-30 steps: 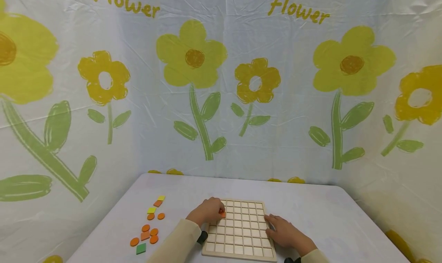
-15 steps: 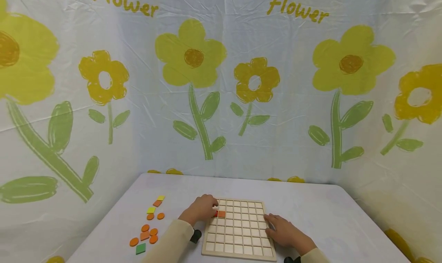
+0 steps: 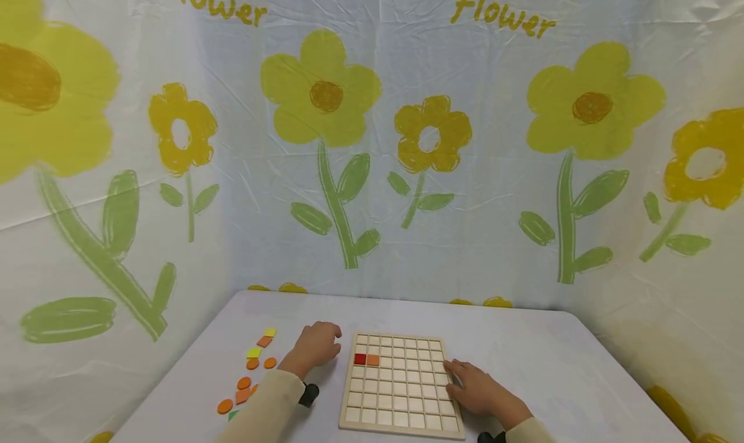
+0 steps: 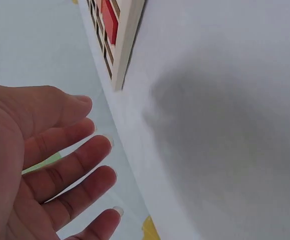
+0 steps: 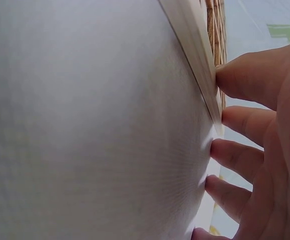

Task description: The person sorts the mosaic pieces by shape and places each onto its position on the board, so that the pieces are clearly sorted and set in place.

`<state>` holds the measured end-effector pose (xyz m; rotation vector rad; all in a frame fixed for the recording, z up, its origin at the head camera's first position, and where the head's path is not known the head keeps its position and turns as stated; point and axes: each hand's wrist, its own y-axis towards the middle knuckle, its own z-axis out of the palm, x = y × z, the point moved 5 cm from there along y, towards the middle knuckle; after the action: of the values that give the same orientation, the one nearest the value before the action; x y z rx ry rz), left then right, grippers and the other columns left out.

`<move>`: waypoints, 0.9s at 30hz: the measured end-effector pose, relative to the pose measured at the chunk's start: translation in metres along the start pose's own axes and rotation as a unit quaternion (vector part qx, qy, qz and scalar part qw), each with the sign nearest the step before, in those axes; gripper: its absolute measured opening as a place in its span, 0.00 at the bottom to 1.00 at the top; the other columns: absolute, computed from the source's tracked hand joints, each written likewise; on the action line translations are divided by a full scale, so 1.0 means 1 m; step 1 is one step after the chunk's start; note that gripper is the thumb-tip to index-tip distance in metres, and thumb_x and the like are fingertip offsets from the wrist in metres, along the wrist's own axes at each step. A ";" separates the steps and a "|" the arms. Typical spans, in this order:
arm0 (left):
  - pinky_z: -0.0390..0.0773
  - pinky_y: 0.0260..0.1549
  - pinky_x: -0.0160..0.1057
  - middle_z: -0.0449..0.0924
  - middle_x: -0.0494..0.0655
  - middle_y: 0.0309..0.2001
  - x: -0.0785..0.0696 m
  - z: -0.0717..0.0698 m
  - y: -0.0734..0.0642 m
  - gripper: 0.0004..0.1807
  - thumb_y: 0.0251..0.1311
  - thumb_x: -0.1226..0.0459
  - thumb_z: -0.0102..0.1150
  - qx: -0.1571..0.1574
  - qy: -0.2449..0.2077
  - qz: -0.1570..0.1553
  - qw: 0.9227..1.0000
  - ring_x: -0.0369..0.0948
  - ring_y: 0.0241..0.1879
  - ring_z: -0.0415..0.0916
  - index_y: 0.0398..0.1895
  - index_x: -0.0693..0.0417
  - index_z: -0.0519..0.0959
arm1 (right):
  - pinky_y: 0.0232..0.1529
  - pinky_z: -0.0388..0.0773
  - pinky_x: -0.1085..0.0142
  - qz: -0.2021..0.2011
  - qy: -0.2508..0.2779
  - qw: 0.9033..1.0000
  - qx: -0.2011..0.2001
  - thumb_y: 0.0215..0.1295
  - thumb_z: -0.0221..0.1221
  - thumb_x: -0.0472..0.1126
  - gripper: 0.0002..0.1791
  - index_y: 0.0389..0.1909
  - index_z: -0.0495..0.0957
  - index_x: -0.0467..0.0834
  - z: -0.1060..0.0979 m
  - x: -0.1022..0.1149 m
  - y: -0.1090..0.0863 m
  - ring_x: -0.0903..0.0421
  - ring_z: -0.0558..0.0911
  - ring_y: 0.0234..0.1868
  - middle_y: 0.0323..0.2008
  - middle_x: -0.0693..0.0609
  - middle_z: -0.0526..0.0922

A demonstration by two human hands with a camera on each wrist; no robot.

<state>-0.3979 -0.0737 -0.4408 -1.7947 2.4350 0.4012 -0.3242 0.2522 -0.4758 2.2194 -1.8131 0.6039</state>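
Left hand [image 3: 315,346] aloft, fingers loosely bent and apart; right hand [image 3: 478,389] low, fingers spread

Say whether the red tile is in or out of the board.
In: the head view shows the red tile within a left-column square of the board, beside the orange tile, the left hand off it.

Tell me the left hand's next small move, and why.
Probably shift the left hand toward the far yellow square: that hand is empty, the red square and adjoining orange square already sit in the board, and the yellow one lies loose.
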 end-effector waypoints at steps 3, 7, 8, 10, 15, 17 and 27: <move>0.74 0.48 0.54 0.84 0.48 0.39 0.011 -0.002 -0.001 0.11 0.56 0.61 0.62 -0.006 0.006 -0.019 1.000 0.48 0.43 0.79 0.41 0.55 0.83 | 0.64 0.60 0.38 0.002 0.002 1.000 0.000 0.67 0.55 0.48 0.29 0.66 0.68 0.41 0.001 0.000 0.000 0.34 0.66 0.67 0.66 0.37 0.69; 0.73 0.48 0.55 0.84 0.48 0.40 0.028 -0.004 -0.002 0.12 0.56 0.61 0.63 -0.005 0.014 -0.047 0.999 0.49 0.43 0.79 0.42 0.56 0.83 | 0.64 0.60 0.38 0.006 0.005 1.000 0.003 0.67 0.55 0.48 0.29 0.66 0.68 0.41 0.003 -0.001 0.000 0.34 0.66 0.68 0.66 0.37 0.69; 0.73 0.48 0.55 0.84 0.49 0.39 0.032 -0.006 -0.004 0.11 0.56 0.62 0.62 -0.006 0.019 -0.051 0.999 0.49 0.42 0.79 0.41 0.56 0.82 | 0.64 0.60 0.38 0.006 0.004 1.000 0.003 0.67 0.55 0.48 0.29 0.66 0.68 0.42 0.003 -0.001 0.000 0.34 0.66 0.68 0.66 0.37 0.69; 0.74 0.46 0.55 0.84 0.49 0.38 0.040 -0.010 -0.006 0.11 0.56 0.62 0.62 -0.005 0.028 -0.061 0.998 0.49 0.41 0.79 0.40 0.57 0.82 | 0.64 0.60 0.38 0.008 0.000 1.000 0.003 0.67 0.56 0.48 0.29 0.66 0.68 0.42 0.003 -0.001 0.000 0.35 0.66 0.68 0.66 0.37 0.69; 0.76 0.40 0.58 0.84 0.51 0.36 0.057 -0.021 -0.014 0.08 0.56 0.65 0.61 -0.016 0.035 -0.074 0.997 0.50 0.37 0.80 0.36 0.59 0.81 | 0.65 0.60 0.39 0.012 -0.007 1.000 0.002 0.67 0.56 0.48 0.29 0.66 0.69 0.41 0.000 0.002 0.000 0.35 0.66 0.68 0.66 0.38 0.69; 0.76 0.39 0.59 0.84 0.52 0.35 0.063 -0.023 -0.017 0.07 0.55 0.65 0.61 -0.020 0.036 -0.079 0.996 0.51 0.36 0.80 0.36 0.60 0.80 | 0.65 0.60 0.39 0.012 -0.007 1.000 0.001 0.67 0.56 0.47 0.28 0.66 0.69 0.41 -0.001 0.003 0.000 0.35 0.66 0.68 0.66 0.37 0.69; 0.76 0.34 0.53 0.82 0.49 0.31 0.091 -0.027 -0.027 0.06 0.55 0.64 0.60 -0.010 0.042 -0.115 0.992 0.48 0.31 0.79 0.33 0.58 0.80 | 0.64 0.61 0.39 0.018 -0.008 1.000 0.006 0.67 0.56 0.48 0.29 0.66 0.68 0.41 0.001 0.002 0.002 0.35 0.66 0.68 0.66 0.37 0.68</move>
<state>-0.3975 -0.1721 -0.4401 -2.1120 2.2455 0.3346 -0.3253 0.2501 -0.4760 2.2096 -1.8662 0.6067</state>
